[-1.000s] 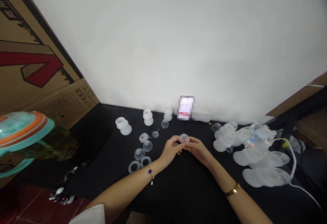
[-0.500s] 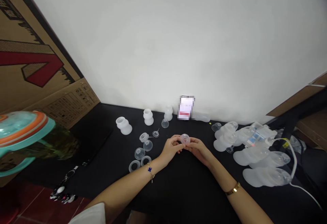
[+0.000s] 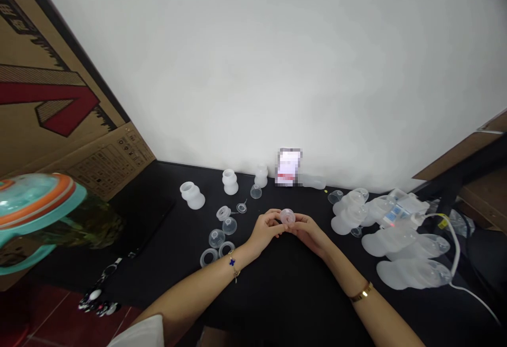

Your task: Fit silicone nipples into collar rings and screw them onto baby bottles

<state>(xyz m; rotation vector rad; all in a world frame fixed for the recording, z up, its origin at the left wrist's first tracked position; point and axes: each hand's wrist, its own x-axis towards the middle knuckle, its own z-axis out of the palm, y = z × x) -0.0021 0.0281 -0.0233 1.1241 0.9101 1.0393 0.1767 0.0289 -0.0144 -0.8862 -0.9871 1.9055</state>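
Both my hands meet over the middle of the black table (image 3: 285, 294). My left hand (image 3: 266, 232) and my right hand (image 3: 308, 232) pinch one small clear round plastic part (image 3: 287, 216) between their fingertips, held just above the tabletop. Left of my left hand lie several small clear caps and rings (image 3: 220, 237). Three white bottle-shaped pieces (image 3: 230, 182) stand near the wall behind them.
A heap of translucent pump bodies (image 3: 392, 241) with a white cable (image 3: 455, 252) fills the right side. A blurred white card (image 3: 288, 167) leans on the wall. A cardboard box (image 3: 59, 104) and a teal-and-orange lidded container (image 3: 35, 209) sit at the left.
The clear part has tilted slightly between my fingertips; my hands stay in the same place.
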